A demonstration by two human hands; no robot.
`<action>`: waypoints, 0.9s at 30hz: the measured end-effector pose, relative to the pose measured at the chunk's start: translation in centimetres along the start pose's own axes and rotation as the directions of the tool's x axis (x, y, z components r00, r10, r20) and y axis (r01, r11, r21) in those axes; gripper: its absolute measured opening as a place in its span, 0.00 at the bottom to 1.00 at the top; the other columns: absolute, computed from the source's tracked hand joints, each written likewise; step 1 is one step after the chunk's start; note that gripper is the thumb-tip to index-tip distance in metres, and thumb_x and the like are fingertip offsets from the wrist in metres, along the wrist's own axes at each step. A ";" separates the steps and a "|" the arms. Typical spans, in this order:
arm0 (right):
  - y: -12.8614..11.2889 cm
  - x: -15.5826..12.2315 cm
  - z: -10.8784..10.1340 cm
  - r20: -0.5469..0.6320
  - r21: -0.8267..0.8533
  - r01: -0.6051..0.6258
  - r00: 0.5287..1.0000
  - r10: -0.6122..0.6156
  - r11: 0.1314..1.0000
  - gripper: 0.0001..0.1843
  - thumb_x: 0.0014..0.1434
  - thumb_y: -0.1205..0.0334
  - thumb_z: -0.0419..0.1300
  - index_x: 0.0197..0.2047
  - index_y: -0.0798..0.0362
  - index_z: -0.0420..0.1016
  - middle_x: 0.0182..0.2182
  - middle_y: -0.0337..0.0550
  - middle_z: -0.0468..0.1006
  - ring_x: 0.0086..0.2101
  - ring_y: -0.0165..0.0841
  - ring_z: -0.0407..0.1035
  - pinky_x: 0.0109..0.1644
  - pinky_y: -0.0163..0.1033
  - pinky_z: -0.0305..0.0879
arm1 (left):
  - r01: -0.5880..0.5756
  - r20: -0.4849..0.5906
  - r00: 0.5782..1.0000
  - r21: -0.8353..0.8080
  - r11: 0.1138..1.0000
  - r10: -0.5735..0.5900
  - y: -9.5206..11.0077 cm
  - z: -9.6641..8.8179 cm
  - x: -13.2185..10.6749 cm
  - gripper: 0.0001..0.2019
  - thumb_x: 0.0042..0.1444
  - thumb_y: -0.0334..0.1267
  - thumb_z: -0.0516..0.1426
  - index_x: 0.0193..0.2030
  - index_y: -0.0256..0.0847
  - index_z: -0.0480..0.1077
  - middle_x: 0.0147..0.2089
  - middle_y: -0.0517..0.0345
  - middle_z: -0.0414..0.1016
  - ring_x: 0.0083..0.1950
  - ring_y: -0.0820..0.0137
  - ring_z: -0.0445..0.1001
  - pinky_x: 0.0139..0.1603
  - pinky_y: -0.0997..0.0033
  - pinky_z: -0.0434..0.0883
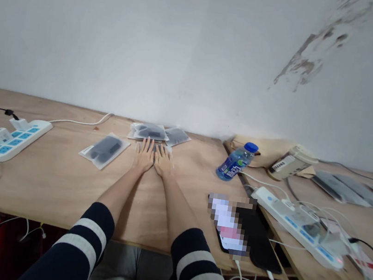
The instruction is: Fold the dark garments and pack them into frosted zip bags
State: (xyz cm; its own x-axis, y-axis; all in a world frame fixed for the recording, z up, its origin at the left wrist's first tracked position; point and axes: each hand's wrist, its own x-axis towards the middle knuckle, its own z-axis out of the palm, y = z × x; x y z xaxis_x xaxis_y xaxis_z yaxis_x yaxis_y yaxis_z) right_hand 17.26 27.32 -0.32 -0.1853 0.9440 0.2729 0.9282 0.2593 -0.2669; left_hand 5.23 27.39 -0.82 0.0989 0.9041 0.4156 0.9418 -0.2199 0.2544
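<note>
Both arms reach forward across the wooden table. My left hand lies palm down with its fingers spread, and my right hand rests flat beside it, thumbs close together. Under them is a flat, translucent packet, mostly covered by the hands. Just beyond the fingertips sits a small pile of clear packets with dark contents, and another packet leans out to its right. To the left of my hands, a frosted packet with a dark item inside lies by itself.
White power strips stand at the left and right, with loose cables. Right of my hands are a blue-capped bottle, a tilted coffee cup and two phones, one dark. More flat packets lie far right. A wall rises behind.
</note>
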 end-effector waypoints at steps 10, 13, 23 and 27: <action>0.3 -0.8 -0.4 -0.148 0.017 -0.150 0.977 0.150 0.989 0.20 0.63 0.68 0.44 0.53 0.62 0.69 0.49 0.58 0.72 0.49 0.42 0.64 0.55 0.44 0.57 | -0.022 -0.068 0.998 -0.112 0.993 0.015 -0.1 -1.6 -1.0 0.18 0.67 0.36 0.42 0.53 0.35 0.68 0.56 0.42 0.71 0.59 0.62 0.67 0.62 0.61 0.62; 0.4 -0.9 -0.4 -0.149 0.011 -0.157 0.976 0.157 0.988 0.16 0.63 0.67 0.45 0.49 0.60 0.70 0.46 0.56 0.72 0.46 0.40 0.64 0.51 0.41 0.59 | -0.018 -0.066 0.998 -0.098 0.995 0.011 -0.1 -1.5 -1.2 0.14 0.66 0.37 0.45 0.46 0.36 0.71 0.48 0.44 0.73 0.54 0.61 0.69 0.59 0.61 0.64; -0.3 -1.2 -0.9 -0.136 0.004 -0.178 0.975 0.177 0.984 0.18 0.66 0.67 0.42 0.48 0.60 0.70 0.46 0.57 0.72 0.44 0.40 0.65 0.49 0.42 0.59 | 0.034 -0.010 0.999 -0.066 0.997 -0.035 -0.1 -1.4 -1.1 0.13 0.65 0.35 0.45 0.44 0.36 0.70 0.45 0.44 0.74 0.51 0.61 0.72 0.53 0.64 0.65; -0.4 -1.3 -1.2 -0.117 0.004 -0.185 0.976 0.184 0.983 0.20 0.67 0.67 0.40 0.48 0.60 0.71 0.46 0.59 0.73 0.45 0.43 0.66 0.50 0.44 0.60 | 0.087 0.051 0.995 -0.053 0.995 -0.084 0.0 -1.3 -1.2 0.15 0.67 0.39 0.44 0.48 0.38 0.69 0.40 0.47 0.77 0.42 0.62 0.76 0.44 0.66 0.68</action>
State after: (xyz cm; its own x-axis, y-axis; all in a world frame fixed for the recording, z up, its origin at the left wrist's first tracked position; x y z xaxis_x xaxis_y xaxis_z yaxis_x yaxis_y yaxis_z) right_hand 17.48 25.74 0.52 0.0274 0.9452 0.3253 0.9453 0.0813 -0.3159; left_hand 4.66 25.88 -0.20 0.0355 0.9369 0.3478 0.9286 -0.1595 0.3351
